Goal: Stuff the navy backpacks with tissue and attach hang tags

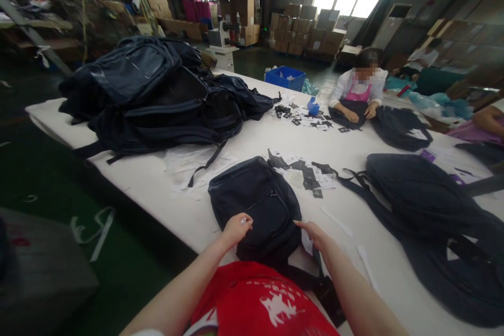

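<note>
A dark navy backpack point(260, 205) lies on the white table in front of me, its curved front zip facing up. My left hand point(236, 228) is closed over the backpack's lower left part, with a small white thing between its fingertips that is too small to name. At the bag's right edge, my right hand point(313, 233) pinches the side with thumb and forefinger. A white slip point(306, 242) hangs beneath that hand. Beyond the bag, black and white tags point(311, 176) are scattered on the table.
Navy backpacks are heaped point(157, 94) at the left. More backpacks point(425, 194) lie at the right, straps trailing. Across the table a co-worker point(360, 89) handles another bag near a blue tape dispenser point(313, 106). A blue bin point(285, 77) stands behind the table.
</note>
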Available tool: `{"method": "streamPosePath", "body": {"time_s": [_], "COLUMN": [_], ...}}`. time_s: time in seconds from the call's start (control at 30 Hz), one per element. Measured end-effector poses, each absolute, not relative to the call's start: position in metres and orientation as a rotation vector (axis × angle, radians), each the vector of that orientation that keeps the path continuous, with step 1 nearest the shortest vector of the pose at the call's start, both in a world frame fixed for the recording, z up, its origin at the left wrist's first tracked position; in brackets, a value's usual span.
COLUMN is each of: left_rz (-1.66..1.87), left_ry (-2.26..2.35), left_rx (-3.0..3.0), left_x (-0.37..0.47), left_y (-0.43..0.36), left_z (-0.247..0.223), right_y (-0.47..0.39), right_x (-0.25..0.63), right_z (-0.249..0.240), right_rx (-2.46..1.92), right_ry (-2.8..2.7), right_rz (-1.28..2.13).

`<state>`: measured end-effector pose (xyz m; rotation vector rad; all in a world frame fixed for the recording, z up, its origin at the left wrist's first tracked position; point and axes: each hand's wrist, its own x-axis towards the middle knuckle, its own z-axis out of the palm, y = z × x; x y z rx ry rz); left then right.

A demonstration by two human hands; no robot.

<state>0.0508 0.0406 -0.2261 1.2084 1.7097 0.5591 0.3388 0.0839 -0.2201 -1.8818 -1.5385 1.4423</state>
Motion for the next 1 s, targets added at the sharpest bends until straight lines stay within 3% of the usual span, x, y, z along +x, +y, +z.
{"method": "streamPosePath", "body": {"time_s": [0.13, 0.3, 0.4, 0.57, 0.77, 1.0], "left_rz": [0.768, 1.367, 1.21, 0.467, 0.337, 0.094], "left_ry": [1.864, 2.166, 2.231, 1.777, 1.691, 1.253], "left_rx": [1.301, 1.857, 2.077, 2.137, 2.177, 2.577], "left_x": [0.019, -0.042, -0.072, -0.08, -0.033, 0.039], "left_y": [0.054, 0.08, 0.083, 0.084, 0.103, 0.115], "left_z": [-0.184, -0.071, -0.018, -0.019, -0.033, -0.033], "right_y": [0.112, 0.114, 0.102, 0.115, 0.119, 0.107], "right_x": [0.319, 0.319, 0.342, 0.398, 0.442, 0.41], "right_z": [-0.173, -0.072, -0.046, -0.08, -0.133, -0.132], "right_rx": [-1.715, -1.364, -1.277, -1.372, -1.594, -1.881], "right_ry": [-1.528, -2.061, -2.325, -2.472, -2.361, -2.116], "right_rz": [1.423, 1.03, 0.796, 0.729, 0.631, 0.206]}}
